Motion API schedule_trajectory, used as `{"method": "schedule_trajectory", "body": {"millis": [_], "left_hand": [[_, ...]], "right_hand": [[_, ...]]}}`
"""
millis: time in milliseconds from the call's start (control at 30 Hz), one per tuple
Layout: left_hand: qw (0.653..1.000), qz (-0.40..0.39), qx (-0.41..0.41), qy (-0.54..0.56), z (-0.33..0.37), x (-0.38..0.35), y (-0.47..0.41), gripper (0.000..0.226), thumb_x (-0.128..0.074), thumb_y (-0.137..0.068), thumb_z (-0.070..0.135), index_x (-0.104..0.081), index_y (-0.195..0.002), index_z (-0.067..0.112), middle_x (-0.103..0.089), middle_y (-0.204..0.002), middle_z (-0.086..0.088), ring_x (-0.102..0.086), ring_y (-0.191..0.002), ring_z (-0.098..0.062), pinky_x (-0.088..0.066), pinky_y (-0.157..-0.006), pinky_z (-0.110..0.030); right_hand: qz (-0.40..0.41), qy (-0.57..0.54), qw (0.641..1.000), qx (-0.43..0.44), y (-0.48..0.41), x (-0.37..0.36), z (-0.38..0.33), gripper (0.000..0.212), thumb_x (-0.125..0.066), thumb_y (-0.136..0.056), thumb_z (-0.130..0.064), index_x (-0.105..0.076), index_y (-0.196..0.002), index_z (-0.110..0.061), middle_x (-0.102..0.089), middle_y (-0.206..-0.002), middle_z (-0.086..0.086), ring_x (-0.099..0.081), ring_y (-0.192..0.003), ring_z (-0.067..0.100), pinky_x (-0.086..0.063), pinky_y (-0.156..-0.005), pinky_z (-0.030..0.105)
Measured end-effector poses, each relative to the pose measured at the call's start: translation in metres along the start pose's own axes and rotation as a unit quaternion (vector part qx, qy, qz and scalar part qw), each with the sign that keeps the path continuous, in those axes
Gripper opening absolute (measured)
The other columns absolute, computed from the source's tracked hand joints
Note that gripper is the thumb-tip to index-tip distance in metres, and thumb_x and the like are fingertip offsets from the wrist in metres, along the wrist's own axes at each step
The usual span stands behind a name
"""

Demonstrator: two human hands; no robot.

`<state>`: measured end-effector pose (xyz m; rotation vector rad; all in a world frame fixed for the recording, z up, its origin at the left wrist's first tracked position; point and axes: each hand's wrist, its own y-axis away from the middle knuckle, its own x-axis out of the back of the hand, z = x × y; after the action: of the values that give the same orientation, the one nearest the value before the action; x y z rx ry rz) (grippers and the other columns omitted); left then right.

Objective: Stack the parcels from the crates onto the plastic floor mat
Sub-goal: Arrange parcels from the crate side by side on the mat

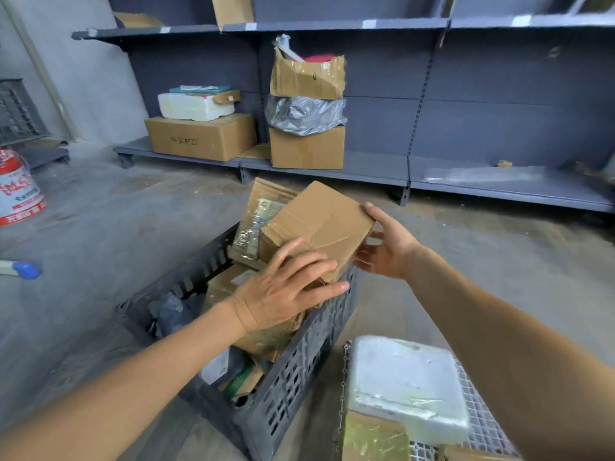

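A taped brown cardboard parcel [319,224] is held above a dark grey plastic crate [299,371]. My left hand [286,287] lies flat on the parcel's near side, fingers spread. My right hand [387,244] grips its right end, thumb on the top edge. The crate holds several more parcels, among them a tall flat one wrapped in clear tape [258,221] leaning behind the held parcel. A second crate with a white mesh wall [479,424] at the bottom right holds a white foam box [406,384] and a brown parcel [372,437]. No plastic floor mat is visible.
Grey metal shelving [466,174] runs along the back wall, its lowest shelf carrying cardboard boxes [199,136], a white foam box [196,106] and a grey bag [304,114]. A red and white bucket [18,188] stands at the left. A blue-tipped object [26,269] lies on the concrete floor.
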<state>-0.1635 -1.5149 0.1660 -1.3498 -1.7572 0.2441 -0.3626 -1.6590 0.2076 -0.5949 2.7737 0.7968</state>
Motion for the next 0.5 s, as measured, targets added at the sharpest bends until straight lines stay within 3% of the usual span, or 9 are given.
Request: {"method": "schedule_trajectory", "body": {"millis": [133,333,500], "left_hand": [[0.999,0.009,-0.022,0.024,0.008,-0.011,-0.019,0.066,-0.068,-0.089,0.006,-0.037,-0.145,0.023,-0.044,-0.137,-0.010,-0.048,-0.129,-0.029,-0.032,-0.111,-0.062],[0.997,-0.044,0.020,0.068,0.037,-0.028,-0.056,0.082,-0.066,-0.081,0.006,-0.025,-0.151,0.017,-0.039,-0.141,-0.012,-0.040,-0.135,-0.033,-0.024,-0.113,-0.067],[0.971,-0.135,0.097,0.174,0.076,-0.034,-0.094,0.103,-0.082,-0.061,0.012,-0.030,-0.150,0.013,-0.040,-0.145,-0.012,-0.038,-0.137,-0.034,-0.019,-0.115,-0.065]], "right_hand": [[0.015,-0.012,1.000,0.010,0.021,0.052,0.000,0.067,-0.072,-0.075,-0.056,-0.052,-0.124,-0.015,-0.060,-0.113,0.014,-0.063,-0.096,0.029,-0.049,-0.095,0.042],[0.027,0.009,1.000,-0.009,0.075,0.142,0.018,0.055,-0.064,-0.079,-0.054,-0.053,-0.112,-0.011,-0.060,-0.093,0.014,-0.064,-0.083,0.029,-0.046,-0.092,0.042],[-0.063,0.108,0.990,-0.069,0.134,0.210,0.026,0.066,-0.062,-0.076,-0.061,-0.056,-0.117,-0.009,-0.057,-0.098,0.015,-0.058,-0.088,0.026,-0.042,-0.100,0.045]]}}
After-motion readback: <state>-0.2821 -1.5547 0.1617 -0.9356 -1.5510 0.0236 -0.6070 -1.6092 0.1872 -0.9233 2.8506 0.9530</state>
